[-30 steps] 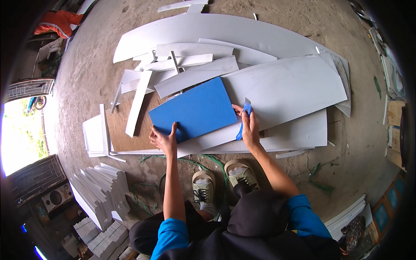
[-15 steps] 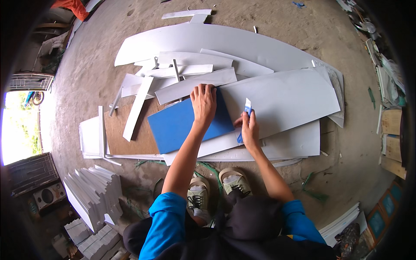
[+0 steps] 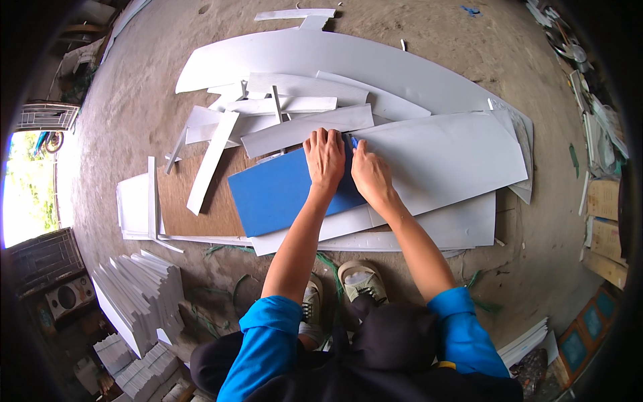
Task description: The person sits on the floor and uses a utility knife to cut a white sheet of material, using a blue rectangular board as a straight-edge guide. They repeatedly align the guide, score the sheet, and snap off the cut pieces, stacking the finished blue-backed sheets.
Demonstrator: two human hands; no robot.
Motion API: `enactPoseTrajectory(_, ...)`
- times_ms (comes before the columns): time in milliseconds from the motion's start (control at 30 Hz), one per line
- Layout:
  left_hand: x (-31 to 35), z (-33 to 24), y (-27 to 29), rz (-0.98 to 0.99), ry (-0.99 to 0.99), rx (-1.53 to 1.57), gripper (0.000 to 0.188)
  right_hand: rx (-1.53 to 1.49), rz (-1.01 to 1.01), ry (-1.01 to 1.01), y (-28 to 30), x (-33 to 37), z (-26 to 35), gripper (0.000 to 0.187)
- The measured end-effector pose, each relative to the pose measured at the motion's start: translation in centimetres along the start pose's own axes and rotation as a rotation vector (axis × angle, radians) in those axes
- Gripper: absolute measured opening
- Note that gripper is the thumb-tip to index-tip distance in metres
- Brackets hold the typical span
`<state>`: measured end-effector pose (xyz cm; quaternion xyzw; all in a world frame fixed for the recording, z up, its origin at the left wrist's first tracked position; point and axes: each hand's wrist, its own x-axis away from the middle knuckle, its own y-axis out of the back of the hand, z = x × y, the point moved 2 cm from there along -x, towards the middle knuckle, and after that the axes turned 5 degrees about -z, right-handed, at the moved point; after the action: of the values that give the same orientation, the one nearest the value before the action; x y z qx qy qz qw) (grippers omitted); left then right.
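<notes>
A blue rectangular board (image 3: 268, 194) lies over a large white sheet (image 3: 455, 151) and partly over a brown wooden board (image 3: 194, 181). My left hand (image 3: 326, 157) presses down near the blue board's far edge, its fingers bent together over that edge. Close beside it, my right hand (image 3: 370, 171) is closed around a blue utility knife (image 3: 354, 142), at the far right corner of the blue board. Most of the knife is hidden by my fingers, and its blade tip cannot be made out.
Loose white strips (image 3: 213, 161) lie across the sheets at the left. A large curved white sheet (image 3: 375, 57) spreads behind. Stacked white pieces (image 3: 137, 295) stand at the lower left, and cardboard boxes (image 3: 605, 199) at the right. Green twine (image 3: 328, 264) lies by my shoes.
My right hand has moved the utility knife left and away from me, from above the white sheet to the blue board's far right corner. My left hand has shifted slightly right.
</notes>
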<state>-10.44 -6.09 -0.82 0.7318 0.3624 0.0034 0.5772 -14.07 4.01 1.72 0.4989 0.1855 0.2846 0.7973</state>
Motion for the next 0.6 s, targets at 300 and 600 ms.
enactPoseTrajectory(300,0.0,-0.1,0.1,-0.063,-0.018,0.007,0.018,-0.006,0.081,-0.073,-0.7,-1.6,1.0,0.033)
enactPoseTrajectory(600,0.2,-0.2,0.1,-0.058,0.022,-0.022,0.02,-0.066,0.271,-0.136,0.6,3.6,-0.3,0.02)
